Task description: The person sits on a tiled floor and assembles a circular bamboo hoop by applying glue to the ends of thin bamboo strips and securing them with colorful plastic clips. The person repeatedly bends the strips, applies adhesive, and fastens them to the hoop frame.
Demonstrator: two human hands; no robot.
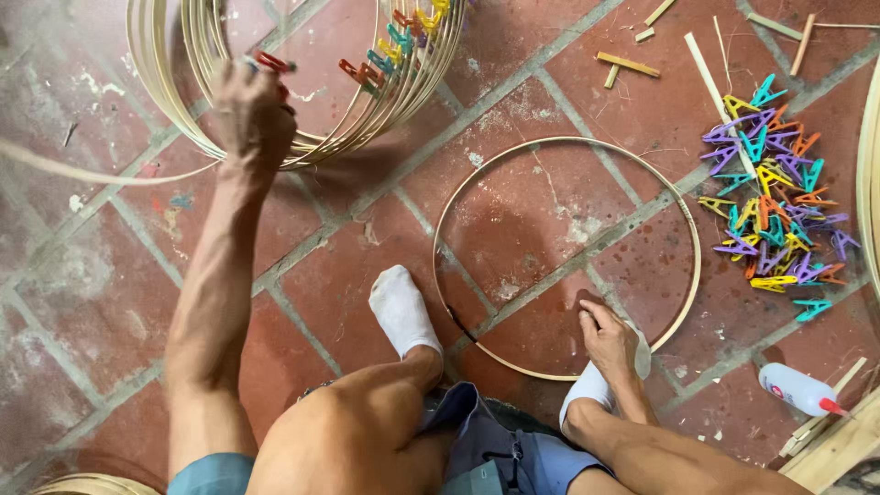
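The left hand [252,110] is closed around the stack of pale bamboo hoops [302,137] near the brick floor's [92,275] far edge, which could topple and shed clips; the right hand [607,341] rests loosely curled, holding nothing, on the single hoop [440,229].

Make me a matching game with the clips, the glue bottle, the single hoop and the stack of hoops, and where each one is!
Things:
1. pile of colourful clips
2. glue bottle
3. single bamboo hoop
4. stack of hoops

Places:
A. top of the picture, under the left hand
B. flat on the tiles, beside the right hand
C. bottom right, lying on its side
D. far right, heaped on the floor

Pairs: 1-D, 2-C, 3-B, 4-A
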